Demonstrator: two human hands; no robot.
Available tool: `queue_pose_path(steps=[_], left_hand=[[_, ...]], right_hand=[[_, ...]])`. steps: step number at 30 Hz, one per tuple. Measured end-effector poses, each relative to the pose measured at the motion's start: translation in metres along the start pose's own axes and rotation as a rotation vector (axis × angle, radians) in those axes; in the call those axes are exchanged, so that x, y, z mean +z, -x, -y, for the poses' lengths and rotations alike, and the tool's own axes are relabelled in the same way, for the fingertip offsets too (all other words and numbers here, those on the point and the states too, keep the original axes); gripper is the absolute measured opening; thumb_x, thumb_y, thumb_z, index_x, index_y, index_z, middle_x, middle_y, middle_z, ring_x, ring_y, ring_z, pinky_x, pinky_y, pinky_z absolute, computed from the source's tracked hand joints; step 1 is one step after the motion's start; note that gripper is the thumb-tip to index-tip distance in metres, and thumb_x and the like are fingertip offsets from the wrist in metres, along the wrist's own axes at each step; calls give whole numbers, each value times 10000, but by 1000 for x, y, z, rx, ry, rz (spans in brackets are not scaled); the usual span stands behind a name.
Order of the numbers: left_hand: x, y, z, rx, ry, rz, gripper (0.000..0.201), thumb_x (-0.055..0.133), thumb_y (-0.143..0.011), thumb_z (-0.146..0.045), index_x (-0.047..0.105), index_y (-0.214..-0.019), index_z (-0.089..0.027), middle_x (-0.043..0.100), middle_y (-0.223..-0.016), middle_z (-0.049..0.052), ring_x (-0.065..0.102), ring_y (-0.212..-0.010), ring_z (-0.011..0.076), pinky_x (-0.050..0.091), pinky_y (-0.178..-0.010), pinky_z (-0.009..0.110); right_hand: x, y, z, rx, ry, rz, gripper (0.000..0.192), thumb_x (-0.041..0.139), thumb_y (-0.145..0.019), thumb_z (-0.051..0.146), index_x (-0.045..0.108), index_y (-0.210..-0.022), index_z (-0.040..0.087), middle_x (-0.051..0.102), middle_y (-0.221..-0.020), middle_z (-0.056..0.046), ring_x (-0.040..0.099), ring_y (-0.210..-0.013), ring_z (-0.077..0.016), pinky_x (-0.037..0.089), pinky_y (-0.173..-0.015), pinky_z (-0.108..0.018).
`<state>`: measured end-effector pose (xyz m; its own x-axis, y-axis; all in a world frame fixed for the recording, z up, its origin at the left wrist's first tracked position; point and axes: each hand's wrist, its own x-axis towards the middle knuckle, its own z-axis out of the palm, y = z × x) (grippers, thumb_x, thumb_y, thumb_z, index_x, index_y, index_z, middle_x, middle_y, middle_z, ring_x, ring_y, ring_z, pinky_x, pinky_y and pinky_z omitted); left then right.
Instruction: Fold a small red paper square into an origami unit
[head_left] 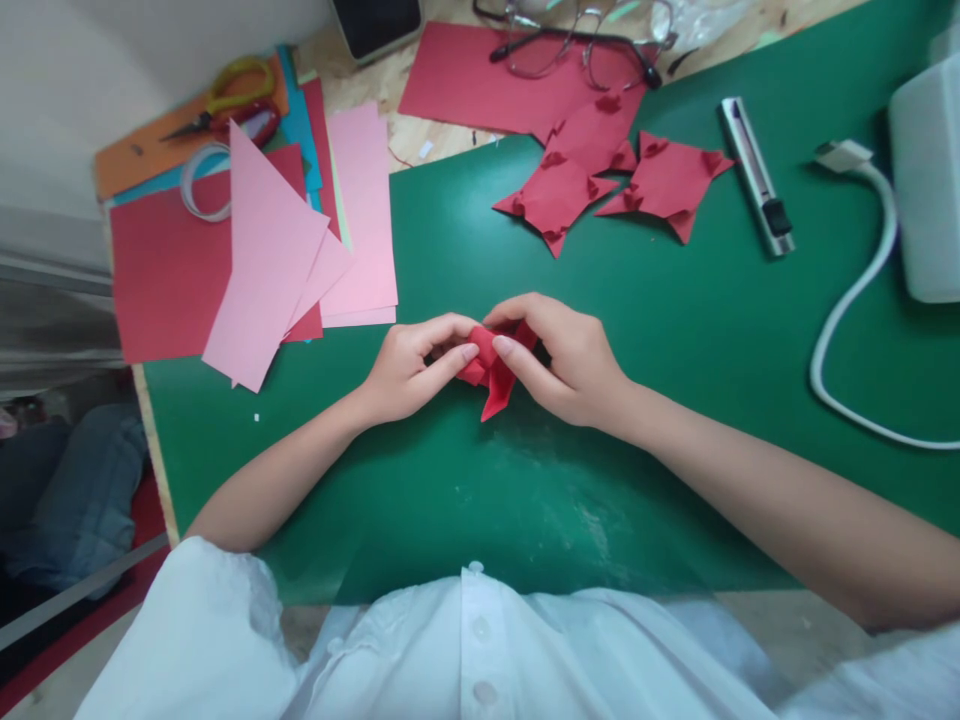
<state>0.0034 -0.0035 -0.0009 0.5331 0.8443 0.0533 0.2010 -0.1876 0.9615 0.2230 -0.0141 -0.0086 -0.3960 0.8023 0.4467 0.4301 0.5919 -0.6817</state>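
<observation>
While both hands, left hand (409,368) and right hand (566,360), pinch the part-folded small red paper piece (491,372), three finished red folded paper shapes (600,180) (behind, on the worktop) lie complete.

white buttoned shirt (480,650), short sleeves, bare forearms.

We are looking at a wooden table (352,60) carrying a green cutting mat (675,400). On the mat, folded red paper stars (600,180) are lying beside a utility knife (754,175); left of the mat, pink sheets (360,210) are resting.
</observation>
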Motion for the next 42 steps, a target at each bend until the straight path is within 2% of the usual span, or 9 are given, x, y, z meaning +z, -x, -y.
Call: queue_pose_path(steps=[2, 6, 14, 18, 24, 28, 32, 35, 42], left_hand=[[1, 0, 0, -2, 36, 7, 278, 641, -1058, -423, 729, -1044, -160, 811, -875, 28, 752, -682, 75, 591, -647, 144], [2, 1, 2, -6, 130, 10, 236, 664, -1052, -410, 675, -1101, -180, 814, -897, 19, 784, -708, 88, 607, -659, 154], [1, 4, 8, 25, 56, -1, 370, 752, -987, -480, 634, -1209, -209, 815, -928, 17, 723, -680, 69, 554, -625, 158], [2, 4, 8, 73, 18, 0, 345, 769, -977, -420, 639, -1211, -203, 820, -914, 9, 709, -660, 60, 529, -594, 147], [3, 2, 7, 47, -65, 26, 252, 714, -1004, -408, 652, -1105, -185, 823, -908, 16, 755, -709, 74, 530, -594, 146], [2, 2, 7, 138, -52, 27, 255, 735, -1001, -361, 631, -1167, -198, 835, -885, -9, 721, -631, 48, 514, -576, 131], [4, 2, 8, 217, -56, 64, 511, 818, -937, -425, 567, -1342, -240, 845, -949, -33, 730, -634, 51, 497, -566, 145], [9, 3, 7, 179, -78, 46, 617, 853, -890, -458, 532, -1378, -260, 832, -941, -58, 744, -671, 61, 496, -583, 158], [19, 6, 1, 65, -174, -37, 540, 834, -878, -313, 520, -1314, -260, 809, -858, -100, 737, -670, 52, 475, -621, 150]], right_hand=[[-2, -3, 0, 49, -50, 20, 115, 545, -1060, 267, 615, -1005, 195, 721, -849, -9, 629, -712, -121, 503, -702, -259], [-4, -5, -2, 102, -137, 55, 202, 555, -1053, 300, 563, -876, 204, 660, -752, 26, 530, -615, -91, 438, -642, -241], [-4, -6, -5, 117, -147, 84, 248, 523, -1070, 319, 529, -850, 205, 613, -718, 30, 474, -593, -86, 384, -622, -241], [-1, -4, -7, 53, -72, 77, 228, 521, -1076, 304, 526, -872, 204, 610, -727, 26, 504, -620, -100, 381, -641, -252], [5, 0, -8, -55, 152, 129, 205, 483, -1084, 289, 529, -901, 210, 591, -713, 11, 479, -647, -143, 363, -681, -297], [5, 0, -6, -29, 113, 64, 203, 494, -1090, 296, 521, -907, 213, 621, -741, 16, 494, -634, -128, 384, -675, -281], [3, -1, -2, 58, 34, -19, 161, 524, -1074, 251, 520, -917, 217, 630, -739, 41, 480, -561, -91, 375, -609, -254], [2, -1, 0, 97, 17, -54, 127, 545, -1050, 211, 518, -927, 220, 607, -709, 58, 456, -518, -76, 361, -566, -243], [5, 0, 0, 66, 78, -71, 115, 566, -1038, 188, 538, -931, 218, 630, -727, 42, 537, -561, -85, 379, -547, -227]])
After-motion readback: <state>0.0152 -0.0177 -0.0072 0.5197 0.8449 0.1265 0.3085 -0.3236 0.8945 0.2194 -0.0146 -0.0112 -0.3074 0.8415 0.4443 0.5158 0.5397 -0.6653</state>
